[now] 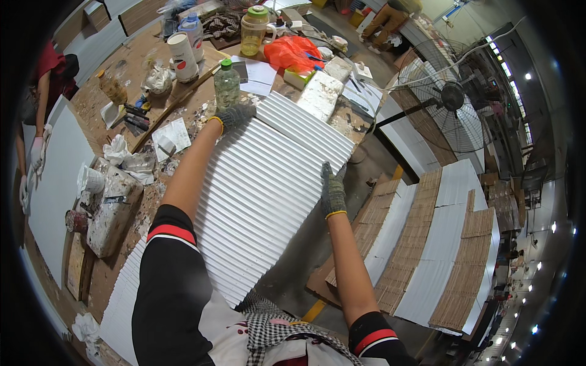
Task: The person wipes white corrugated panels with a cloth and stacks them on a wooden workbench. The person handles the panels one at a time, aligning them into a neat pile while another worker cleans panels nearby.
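In front of me lies a broad row of white ridged strips (244,189), packed side by side, with a shorter block of strips (305,128) sitting slightly out of line at its far end. My left hand (235,118), in a dark knitted glove with a yellow cuff, is closed at the far left corner of the row. On the right edge, my right hand (333,192) in a matching glove grips the strips beside the shorter block, its thumb apart from the fingers. The undersides of both hands are partly hidden.
Close beyond my left hand stands a green-capped bottle (227,85). A stained white block (320,96), red plastic bag (293,53) and tumbler (253,30) crowd the table's far side. A large fan (452,96) and stacked panels (421,244) stand right. A person's gloved hand (38,152) is at left.
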{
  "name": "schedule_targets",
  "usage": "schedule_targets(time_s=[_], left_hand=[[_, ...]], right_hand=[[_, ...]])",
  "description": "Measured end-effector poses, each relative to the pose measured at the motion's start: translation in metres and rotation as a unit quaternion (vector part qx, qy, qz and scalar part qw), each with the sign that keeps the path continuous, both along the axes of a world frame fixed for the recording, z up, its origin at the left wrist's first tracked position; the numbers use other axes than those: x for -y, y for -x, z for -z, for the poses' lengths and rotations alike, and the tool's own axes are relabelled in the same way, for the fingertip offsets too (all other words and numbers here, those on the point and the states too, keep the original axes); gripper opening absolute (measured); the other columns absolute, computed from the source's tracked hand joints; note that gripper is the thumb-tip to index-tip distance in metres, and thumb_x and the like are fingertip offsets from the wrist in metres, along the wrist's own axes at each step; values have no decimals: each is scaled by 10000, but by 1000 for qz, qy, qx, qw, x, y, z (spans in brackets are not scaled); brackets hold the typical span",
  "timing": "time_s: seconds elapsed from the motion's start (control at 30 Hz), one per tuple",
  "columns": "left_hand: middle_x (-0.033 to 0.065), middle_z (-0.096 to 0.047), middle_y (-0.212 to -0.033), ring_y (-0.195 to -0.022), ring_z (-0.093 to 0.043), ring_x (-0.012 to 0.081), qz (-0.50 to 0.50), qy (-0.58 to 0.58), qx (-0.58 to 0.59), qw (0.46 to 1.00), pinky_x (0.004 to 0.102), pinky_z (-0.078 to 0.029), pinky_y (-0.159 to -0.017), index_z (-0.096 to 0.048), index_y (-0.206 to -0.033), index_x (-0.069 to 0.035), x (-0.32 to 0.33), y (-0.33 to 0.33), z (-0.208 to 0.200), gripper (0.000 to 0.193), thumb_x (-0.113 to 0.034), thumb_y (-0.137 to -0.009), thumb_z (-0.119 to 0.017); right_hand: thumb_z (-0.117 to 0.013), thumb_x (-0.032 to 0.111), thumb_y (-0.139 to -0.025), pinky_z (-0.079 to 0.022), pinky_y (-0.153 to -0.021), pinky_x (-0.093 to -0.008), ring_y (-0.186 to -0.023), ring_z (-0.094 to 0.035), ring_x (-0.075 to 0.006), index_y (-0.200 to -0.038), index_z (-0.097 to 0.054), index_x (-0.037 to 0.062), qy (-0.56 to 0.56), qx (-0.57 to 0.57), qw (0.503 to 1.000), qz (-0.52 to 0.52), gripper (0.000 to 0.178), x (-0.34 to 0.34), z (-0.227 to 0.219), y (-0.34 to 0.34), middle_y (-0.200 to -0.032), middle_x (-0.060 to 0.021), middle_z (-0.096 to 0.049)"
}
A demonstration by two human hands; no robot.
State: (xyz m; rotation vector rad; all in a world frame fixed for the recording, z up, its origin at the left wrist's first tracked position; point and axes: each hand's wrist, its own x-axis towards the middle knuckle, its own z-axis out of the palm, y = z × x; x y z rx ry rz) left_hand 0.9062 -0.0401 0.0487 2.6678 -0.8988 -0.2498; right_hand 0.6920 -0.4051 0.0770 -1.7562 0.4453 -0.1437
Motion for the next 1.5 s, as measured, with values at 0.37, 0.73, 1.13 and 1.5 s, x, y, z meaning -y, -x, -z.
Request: schedule_targets(time_s=[0.37,0.73,1.13,1.5], left_hand=[[189,-596,-1428,-1285,-597,348,-49,49,-66,995,399,-496,-1055,-536,-1431,-36,29,-5,-61,407,-85,-1046,-414],[199,-638,-1360,-1260,-615,342,-57,56,-52,995,424,-476,-1081,-636,-1311,-53,43,-28,-18,375,-262,-1060,-451],[249,-252,-1676,-1582,-152,431,99,143,92,980,608,-70,-1281,-371,-1574,-24,121,359,-137,806,-525,-986,-600],[329,-381,-1569,-1479,-347,490,54,95,221,969,612,-221,-1258,-397,-1494,112,128,466,-127,890,-494,-904,-676]], right_hand=[[-583,221,-1080,-515,-953,-329,-1153,-605,-196,-1644,-210,68,-23,-27,999,-41,694,27,-17,-20,-1367,-122,-596],[-553,196,-1067,-460,-1111,-322,-1343,-546,-220,-1627,-297,38,133,8,988,-77,635,56,6,-20,-1602,-149,-417],[-496,294,-1106,-518,-876,-344,-1076,-665,-193,-1353,-630,10,-88,-204,970,101,399,93,98,456,-1180,-53,-709],[-505,229,-1054,-525,-905,-386,-1085,-669,-280,-1264,-667,15,138,-465,875,-14,340,113,153,635,-1200,-128,-708]])
